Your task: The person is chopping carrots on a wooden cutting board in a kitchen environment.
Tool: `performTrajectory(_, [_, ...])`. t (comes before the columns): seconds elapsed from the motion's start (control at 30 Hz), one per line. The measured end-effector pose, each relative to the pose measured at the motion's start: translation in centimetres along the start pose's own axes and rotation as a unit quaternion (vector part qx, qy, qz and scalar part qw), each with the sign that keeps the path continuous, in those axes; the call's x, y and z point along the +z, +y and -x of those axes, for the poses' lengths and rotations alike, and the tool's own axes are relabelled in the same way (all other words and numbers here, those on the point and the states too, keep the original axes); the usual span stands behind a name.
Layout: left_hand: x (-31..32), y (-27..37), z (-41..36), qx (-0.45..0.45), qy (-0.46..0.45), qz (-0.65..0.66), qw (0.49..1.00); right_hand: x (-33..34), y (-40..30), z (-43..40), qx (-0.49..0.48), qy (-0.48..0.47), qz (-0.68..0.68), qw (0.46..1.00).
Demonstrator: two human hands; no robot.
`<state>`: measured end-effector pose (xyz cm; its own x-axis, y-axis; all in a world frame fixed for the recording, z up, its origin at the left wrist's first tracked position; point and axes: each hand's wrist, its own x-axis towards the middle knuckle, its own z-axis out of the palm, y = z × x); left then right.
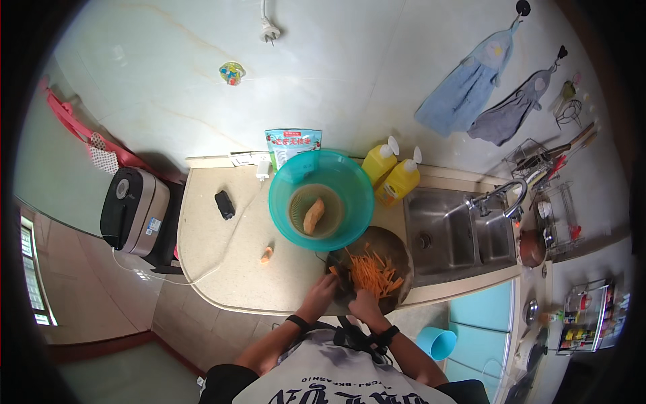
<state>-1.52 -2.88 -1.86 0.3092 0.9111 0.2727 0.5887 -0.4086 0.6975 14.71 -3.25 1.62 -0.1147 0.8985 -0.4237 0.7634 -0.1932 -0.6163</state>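
Observation:
A dark round cutting board (401,252) lies at the counter's front edge with a heap of orange root-vegetable strips (376,272) on it. On the board's left side, my left hand (321,294) has its fingers bent around an orange vegetable piece (333,271), mostly covered. My right hand (364,305) is closed just below the strips, gripping what looks like a knife (346,280); its dark blade lies between my hands and its handle is hidden. Behind the board, a teal plastic basin (280,222) holds a strainer basket (298,202) with a peeled orange root vegetable (313,217) inside.
A small orange stub (267,254) and a black object (224,205) lie to the left on the counter (222,267). Two yellow pump bottles (398,182) stand beside the steel sink (439,232). A white cord crosses towards the rice cooker (136,209). Below stands a blue bucket (437,343).

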Motion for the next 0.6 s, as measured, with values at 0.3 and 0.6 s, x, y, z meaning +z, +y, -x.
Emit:
performTrajectory(0.3, [0.2, 0.2, -0.3, 0.050, 0.046, -0.075, 0.995, 0.8, 3.3, 1.0, 0.037, -0.023, -0.023, 0.999])
performTrajectory(0.6, [0.5, -0.3, -0.1, 0.052, 0.081, -0.054, 0.994, -0.5, 0.6, 1.9, 0.032, -0.027, 0.013, 0.999])
